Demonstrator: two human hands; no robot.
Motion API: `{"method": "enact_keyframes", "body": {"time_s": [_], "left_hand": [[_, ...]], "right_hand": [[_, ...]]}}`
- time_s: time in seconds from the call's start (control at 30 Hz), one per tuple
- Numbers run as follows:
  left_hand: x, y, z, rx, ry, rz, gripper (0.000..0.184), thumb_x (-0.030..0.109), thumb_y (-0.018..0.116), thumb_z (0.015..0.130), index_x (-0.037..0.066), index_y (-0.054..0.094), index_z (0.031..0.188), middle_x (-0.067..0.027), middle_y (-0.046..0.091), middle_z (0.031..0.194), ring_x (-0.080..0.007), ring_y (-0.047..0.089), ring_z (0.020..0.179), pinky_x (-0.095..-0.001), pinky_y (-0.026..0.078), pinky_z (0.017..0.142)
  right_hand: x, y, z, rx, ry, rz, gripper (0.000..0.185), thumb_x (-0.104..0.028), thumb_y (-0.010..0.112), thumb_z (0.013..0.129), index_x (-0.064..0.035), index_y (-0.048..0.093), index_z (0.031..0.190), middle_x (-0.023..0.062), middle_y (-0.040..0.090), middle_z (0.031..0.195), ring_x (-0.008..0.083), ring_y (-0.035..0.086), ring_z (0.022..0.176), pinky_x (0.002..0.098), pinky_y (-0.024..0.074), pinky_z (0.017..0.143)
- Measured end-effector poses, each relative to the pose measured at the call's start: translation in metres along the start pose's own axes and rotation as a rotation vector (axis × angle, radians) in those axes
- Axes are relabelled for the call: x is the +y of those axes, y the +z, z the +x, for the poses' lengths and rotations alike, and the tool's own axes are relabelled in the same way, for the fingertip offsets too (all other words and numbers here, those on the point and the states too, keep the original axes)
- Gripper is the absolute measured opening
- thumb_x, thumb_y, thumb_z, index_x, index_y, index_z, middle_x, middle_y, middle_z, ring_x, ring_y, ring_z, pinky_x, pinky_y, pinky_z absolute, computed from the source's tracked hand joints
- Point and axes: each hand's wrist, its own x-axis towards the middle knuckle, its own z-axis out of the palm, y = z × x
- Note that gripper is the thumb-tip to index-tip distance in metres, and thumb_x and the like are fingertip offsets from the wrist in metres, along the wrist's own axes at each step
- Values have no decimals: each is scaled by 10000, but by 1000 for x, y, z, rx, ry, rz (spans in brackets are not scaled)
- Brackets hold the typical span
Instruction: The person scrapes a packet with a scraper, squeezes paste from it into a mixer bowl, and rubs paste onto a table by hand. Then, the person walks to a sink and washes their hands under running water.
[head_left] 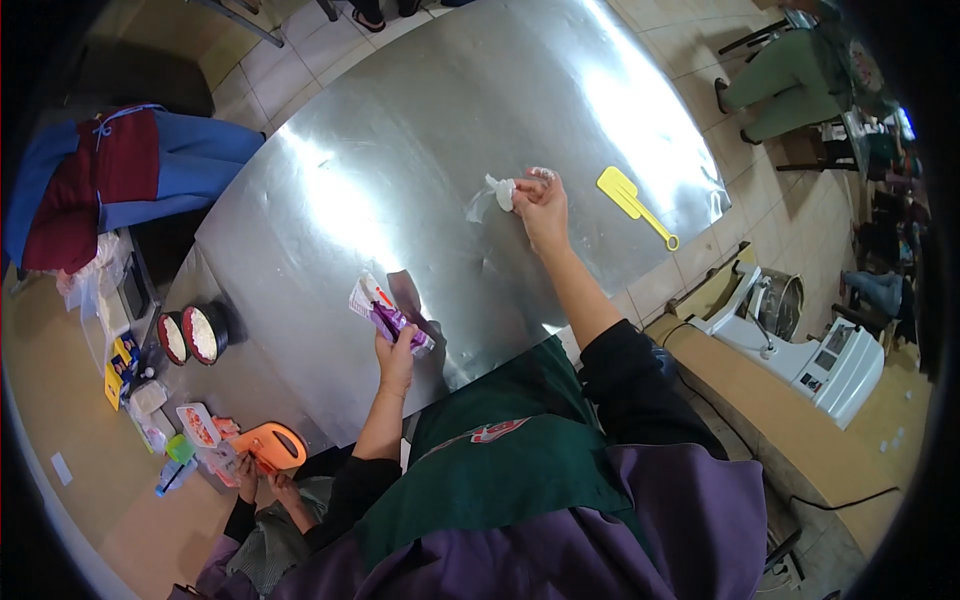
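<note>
My left hand (395,358) is closed around a purple and white packet (372,297) above the front of the metal table (420,150). The packet's white end points up and to the left, and its printing is too small to read. Out over the middle of the table, my right hand (543,215) pinches a crumpled white piece (497,190), thin like tissue or plastic film. White residue shows on a fingertip of that hand. To its right lies a yellow spatula (622,192) with a ring-ended handle, touched by neither hand.
At left stand two dark round containers with pale contents (204,335). Beside me a co-worker's hands work at an orange cutting board (272,446), near a tray of red pieces (198,425). A white mixer (800,355) stands on the right-hand counter. Other people stand around the table.
</note>
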Motion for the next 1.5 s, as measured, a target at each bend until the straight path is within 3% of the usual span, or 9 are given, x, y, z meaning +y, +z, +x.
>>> {"method": "enact_keyframes", "body": {"time_s": [0.1,0.2,0.27,0.47,0.57,1.0,1.2,1.27,1.5], "left_hand": [[-2,1,0,8,1,-37,242,24,577,780,34,523,1016,-19,558,882,-110,547,776,-249,459,697],[-1,4,0,22,34,-30,198,17,549,785,36,544,983,7,541,850,-87,525,745,-223,435,677],[1,5,-2,33,30,-27,203,18,557,785,32,545,987,2,546,855,-89,529,748,-226,440,680],[-2,4,0,38,26,-43,219,21,562,787,34,545,1005,-4,555,867,-97,540,766,-237,449,701],[-3,4,0,36,30,-51,222,21,563,783,35,541,1004,-5,556,863,-100,541,767,-238,448,705],[-7,0,2,18,31,-52,219,16,561,778,34,537,995,-5,548,849,-102,538,755,-233,444,695],[-4,2,-2,20,43,-51,214,20,565,783,28,539,995,-5,547,854,-98,535,753,-235,446,690],[-3,1,0,26,39,-33,211,27,571,783,31,542,992,-4,547,852,-96,533,751,-232,444,688],[-3,1,0,34,31,-32,198,37,580,782,34,547,977,-3,551,844,-95,536,742,-228,444,675]], "right_hand": [[-6,0,4,-22,-30,-220,364,80,580,780,26,406,1094,164,641,936,167,625,843,274,515,696],[-8,3,9,52,-212,-492,325,53,584,787,22,426,1070,142,653,891,170,643,805,274,514,693],[-9,6,10,111,-410,-748,279,-9,596,784,-13,451,1021,114,666,870,241,648,783,301,502,621],[0,8,14,207,-817,-1181,125,-99,594,825,-38,508,892,79,618,728,235,594,772,328,488,619],[-2,4,13,192,-883,-1299,88,-95,591,829,-44,521,846,69,585,686,222,573,736,324,480,636],[16,13,8,114,-856,-1259,83,-84,573,823,-36,527,874,99,589,771,242,556,729,335,463,641],[38,32,-36,-189,-833,-1171,92,-80,586,812,-36,527,868,115,582,768,257,559,724,347,465,628],[39,32,-43,-348,-782,-959,116,-75,603,798,-33,525,872,113,587,776,278,560,727,370,467,631],[8,25,6,31,-605,-745,138,-74,608,795,-37,493,862,114,586,779,318,556,739,406,460,642]]}}
